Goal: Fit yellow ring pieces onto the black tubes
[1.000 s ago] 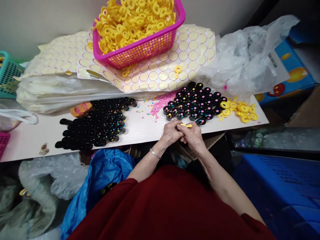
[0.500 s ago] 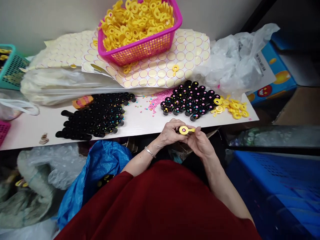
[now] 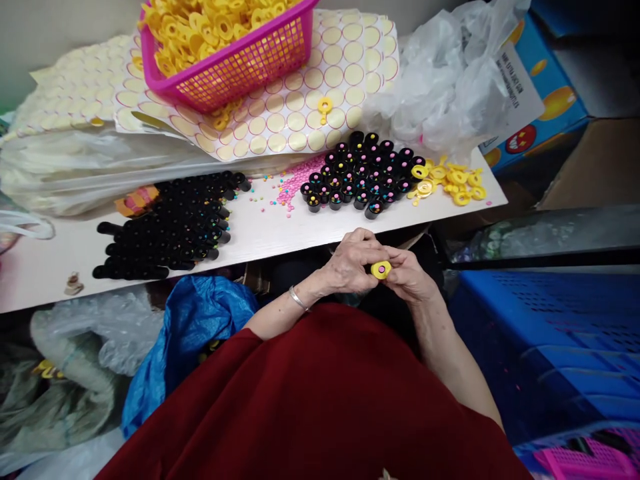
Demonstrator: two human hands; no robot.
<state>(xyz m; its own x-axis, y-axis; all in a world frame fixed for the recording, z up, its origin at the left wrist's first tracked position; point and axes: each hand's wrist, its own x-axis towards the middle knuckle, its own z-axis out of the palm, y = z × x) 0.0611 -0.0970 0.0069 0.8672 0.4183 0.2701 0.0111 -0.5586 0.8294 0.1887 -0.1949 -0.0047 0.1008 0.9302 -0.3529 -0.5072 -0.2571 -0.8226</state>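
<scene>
My left hand (image 3: 353, 263) and my right hand (image 3: 413, 275) meet just below the table's front edge, both pinched round one small yellow cap (image 3: 381, 269) with a pink centre. Upright black cups (image 3: 361, 177) with coloured beads inside stand in a cluster on the white table (image 3: 270, 233) right above my hands. Loose yellow caps (image 3: 453, 181) lie to the right of that cluster. A pile of lying black tubes (image 3: 173, 227) fills the table's left half. Pink beads (image 3: 295, 187) are scattered between the two groups.
A pink basket (image 3: 235, 67) heaped with yellow caps sits on sheets of round stickers (image 3: 320, 100) at the back. Crumpled clear plastic (image 3: 445, 80) lies at the back right. A blue bag (image 3: 195, 320) hangs below the table, a blue crate (image 3: 555, 333) stands to my right.
My hands have drawn back from the table edge toward my body with the yellow cap. Its tab no longer shows; only the round face is visible. The view tilted downward.
</scene>
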